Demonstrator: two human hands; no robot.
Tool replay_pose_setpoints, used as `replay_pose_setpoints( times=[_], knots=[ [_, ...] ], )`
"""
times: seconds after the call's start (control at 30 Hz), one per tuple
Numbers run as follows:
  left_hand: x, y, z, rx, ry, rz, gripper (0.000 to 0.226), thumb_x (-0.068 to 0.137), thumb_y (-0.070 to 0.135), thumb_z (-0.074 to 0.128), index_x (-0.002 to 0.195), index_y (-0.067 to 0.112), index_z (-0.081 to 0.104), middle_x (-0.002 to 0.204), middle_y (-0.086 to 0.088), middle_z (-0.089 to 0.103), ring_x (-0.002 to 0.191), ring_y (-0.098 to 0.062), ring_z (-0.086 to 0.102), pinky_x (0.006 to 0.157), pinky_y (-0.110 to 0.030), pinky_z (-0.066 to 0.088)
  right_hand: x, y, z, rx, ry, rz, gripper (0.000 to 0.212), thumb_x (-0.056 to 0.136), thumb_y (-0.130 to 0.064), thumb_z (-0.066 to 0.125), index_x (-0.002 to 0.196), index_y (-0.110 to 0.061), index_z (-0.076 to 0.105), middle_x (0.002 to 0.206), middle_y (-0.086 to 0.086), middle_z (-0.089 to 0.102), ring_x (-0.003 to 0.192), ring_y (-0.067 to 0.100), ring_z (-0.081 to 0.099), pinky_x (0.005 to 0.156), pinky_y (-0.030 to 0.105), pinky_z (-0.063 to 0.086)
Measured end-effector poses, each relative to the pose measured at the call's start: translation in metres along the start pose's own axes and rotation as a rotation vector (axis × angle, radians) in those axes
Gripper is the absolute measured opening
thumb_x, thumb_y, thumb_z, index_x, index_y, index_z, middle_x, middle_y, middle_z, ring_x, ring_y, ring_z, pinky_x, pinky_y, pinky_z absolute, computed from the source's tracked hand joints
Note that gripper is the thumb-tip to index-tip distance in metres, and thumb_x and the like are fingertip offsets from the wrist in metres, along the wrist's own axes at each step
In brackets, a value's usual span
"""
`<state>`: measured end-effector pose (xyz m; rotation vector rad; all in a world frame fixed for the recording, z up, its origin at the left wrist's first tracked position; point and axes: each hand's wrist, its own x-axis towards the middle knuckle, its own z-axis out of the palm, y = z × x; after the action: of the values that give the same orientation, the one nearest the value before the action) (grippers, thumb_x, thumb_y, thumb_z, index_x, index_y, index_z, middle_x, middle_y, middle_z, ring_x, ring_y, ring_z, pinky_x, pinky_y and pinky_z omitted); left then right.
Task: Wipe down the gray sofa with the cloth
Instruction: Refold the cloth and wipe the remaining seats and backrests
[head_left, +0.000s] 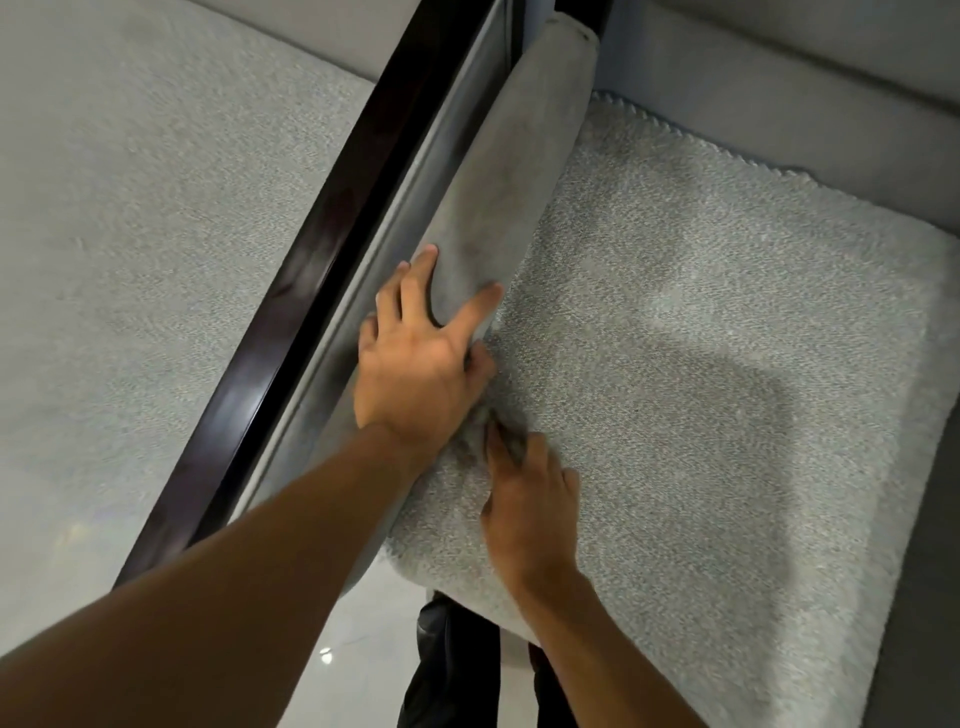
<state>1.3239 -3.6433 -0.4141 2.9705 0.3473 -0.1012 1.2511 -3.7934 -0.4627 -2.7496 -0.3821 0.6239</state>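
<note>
The gray sofa (779, 104) shows a smooth suede-like armrest (498, 208) beside a nubby pale seat cushion (675, 364). The cloth (480, 423) is a blurred gray bunch at their seam.

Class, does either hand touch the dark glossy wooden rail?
No: the left hand rests on the smooth gray armrest, the right hand on the fuzzy seat cover.

A dark glossy wooden rail (322, 270) runs diagonally beside a pale textured surface (130, 234), above shiny pale floor (358, 639)
</note>
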Motion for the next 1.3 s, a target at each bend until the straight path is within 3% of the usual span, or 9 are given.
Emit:
replay_pose_setpoints(
  times=[0.07,0.2,0.4,0.6,0.77,0.9,1.03,1.17,1.3],
  knots=[
    [0.000,0.000,0.001,0.000,0.011,0.002,0.053,0.093,0.037,0.057,0.144,0.043,0.046,0.163,-0.016,0.025,0.144,-0.040,0.033,0.095,-0.060,0.051,-0.020,0.000,0.009,-0.004,-0.059,-0.085,0.073,0.064,-0.011,0.067,0.134,-0.029,0.057,0.110,0.008,0.058,0.091,0.028,0.062,0.078,0.041,0.050],
    [0.000,-0.001,0.000,-0.020,0.009,0.011,0.053,0.094,0.036,0.059,0.144,0.043,0.046,0.162,-0.017,0.026,0.144,-0.040,0.034,0.095,-0.062,0.051,-0.086,0.001,0.027,0.013,-0.198,-0.210,0.087,0.041,-0.030,0.088,0.125,-0.034,0.065,0.111,0.007,0.061,0.088,0.029,0.067,0.076,0.041,0.057],
    [0.009,0.009,-0.003,0.003,0.019,0.060,0.046,0.092,0.035,0.056,0.138,0.037,0.053,0.163,-0.019,0.023,0.153,-0.038,0.019,0.115,-0.070,0.025,-0.009,0.022,-0.031,0.133,0.189,0.022,0.075,0.079,-0.006,0.058,0.148,-0.033,0.043,0.110,0.004,0.052,0.082,0.016,0.054,0.070,0.036,0.051],
    [0.048,0.044,0.004,-0.003,0.071,0.326,0.050,0.084,0.026,0.067,0.134,0.028,0.065,0.163,-0.022,0.028,0.155,-0.043,0.013,0.123,-0.068,0.006,-0.031,0.055,-0.002,-0.021,-0.036,-0.001,0.096,0.052,-0.019,0.084,0.141,-0.030,0.048,0.112,0.009,0.058,0.086,0.029,0.063,0.071,0.042,0.053],
    [0.057,0.064,0.046,0.060,-0.037,0.402,0.051,0.089,0.033,0.057,0.139,0.024,0.060,0.157,-0.022,0.039,0.153,-0.042,0.023,0.125,-0.058,0.013,0.009,0.088,-0.040,0.201,0.267,0.171,0.084,0.069,0.003,0.073,0.142,-0.029,0.051,0.106,0.013,0.052,0.058,0.030,0.056,0.049,0.035,0.050],
    [0.062,0.076,0.091,-0.156,-0.267,0.267,0.076,0.094,0.063,0.038,0.160,0.026,0.029,0.170,-0.016,0.006,0.158,-0.035,-0.006,0.127,-0.056,0.007,0.090,0.134,-0.078,0.145,0.456,0.332,0.071,0.088,0.002,0.061,0.152,-0.024,0.041,0.113,0.020,0.047,0.063,0.032,0.055,0.060,0.030,0.043],
    [0.053,0.072,0.126,-0.193,-0.501,0.109,0.106,0.074,0.094,0.028,0.152,0.050,-0.028,0.161,0.007,-0.042,0.149,-0.021,-0.038,0.123,-0.049,-0.018,0.075,0.129,-0.046,-0.015,0.270,0.235,0.080,0.078,0.000,0.067,0.149,-0.025,0.040,0.110,0.016,0.054,0.076,0.030,0.059,0.068,0.041,0.052],
    [0.057,0.070,0.125,-0.212,-0.529,0.104,0.105,0.067,0.098,0.020,0.144,0.055,-0.037,0.156,0.010,-0.049,0.144,-0.019,-0.046,0.122,-0.049,-0.021,0.049,0.139,-0.045,-0.119,0.228,0.093,0.086,0.063,-0.008,0.079,0.144,-0.020,0.052,0.103,0.011,0.057,0.079,0.028,0.060,0.068,0.036,0.043],
    [0.057,0.070,0.123,-0.239,-0.543,0.092,0.106,0.077,0.095,0.035,0.149,0.054,-0.031,0.156,0.009,-0.049,0.142,-0.016,-0.048,0.121,-0.049,-0.022,0.119,0.183,-0.090,-0.171,0.385,0.386,0.080,0.075,0.001,0.072,0.148,-0.016,0.046,0.108,0.024,0.057,0.076,0.034,0.062,0.068,0.043,0.050]
  ],
)
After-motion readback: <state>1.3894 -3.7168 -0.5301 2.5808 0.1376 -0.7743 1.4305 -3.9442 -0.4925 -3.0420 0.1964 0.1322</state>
